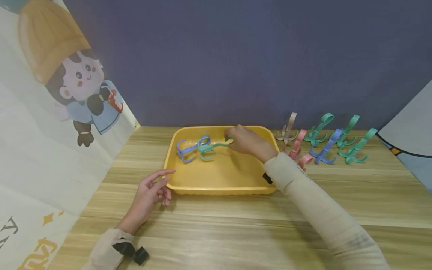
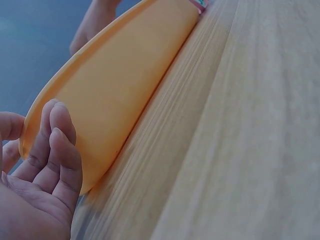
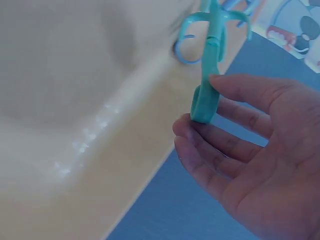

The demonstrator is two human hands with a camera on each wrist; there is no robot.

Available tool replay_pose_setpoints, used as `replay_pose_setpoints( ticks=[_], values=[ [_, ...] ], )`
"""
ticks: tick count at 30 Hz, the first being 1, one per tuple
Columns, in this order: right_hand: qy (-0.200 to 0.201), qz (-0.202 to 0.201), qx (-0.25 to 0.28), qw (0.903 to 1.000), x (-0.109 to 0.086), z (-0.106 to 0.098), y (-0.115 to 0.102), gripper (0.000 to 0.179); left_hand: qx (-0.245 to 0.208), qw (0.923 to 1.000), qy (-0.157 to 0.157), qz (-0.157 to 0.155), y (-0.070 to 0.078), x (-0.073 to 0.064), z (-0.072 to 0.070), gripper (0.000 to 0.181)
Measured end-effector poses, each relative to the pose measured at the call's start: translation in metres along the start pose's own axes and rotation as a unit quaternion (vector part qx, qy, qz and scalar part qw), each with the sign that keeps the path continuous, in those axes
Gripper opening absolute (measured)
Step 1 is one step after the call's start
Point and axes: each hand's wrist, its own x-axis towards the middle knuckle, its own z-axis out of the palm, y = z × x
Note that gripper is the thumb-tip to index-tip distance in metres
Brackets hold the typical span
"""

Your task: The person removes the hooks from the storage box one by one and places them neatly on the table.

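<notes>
Green hook (image 1: 212, 149) lies in our yellow tray (image 1: 216, 185) beside the blue hook (image 1: 189, 149) | right hand (image 1: 244, 141) pinches its curled end, seemingly setting it down | left hand (image 1: 148, 195) rests relaxed, fingers against the tray's corner, steadying it.

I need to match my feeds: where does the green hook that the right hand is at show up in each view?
Head: green hook lies in the yellow tray, centre frame, beside a blue hook, right hand at its end.
Left wrist: not in it; only the tray's outer wall.
Right wrist: top centre, fingers touching it.
Shared landmark: the yellow tray.
</notes>
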Motion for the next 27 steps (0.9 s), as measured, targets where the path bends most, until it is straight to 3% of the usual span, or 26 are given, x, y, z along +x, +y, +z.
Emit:
replay_pose_setpoints(
  ticks=[14, 27],
  values=[
    [0.054, -0.019, -0.046, 0.9973, -0.013, -0.02, -0.024, 0.02, -0.002, 1.0, 0.005, -0.006, 0.001, 0.001, 0.001, 0.04],
    [0.111, -0.056, -0.063, 0.9902, -0.043, -0.033, -0.036, 0.023, -0.001, 1.0, -0.007, 0.001, 0.0, 0.001, -0.001, 0.04]
  ],
)
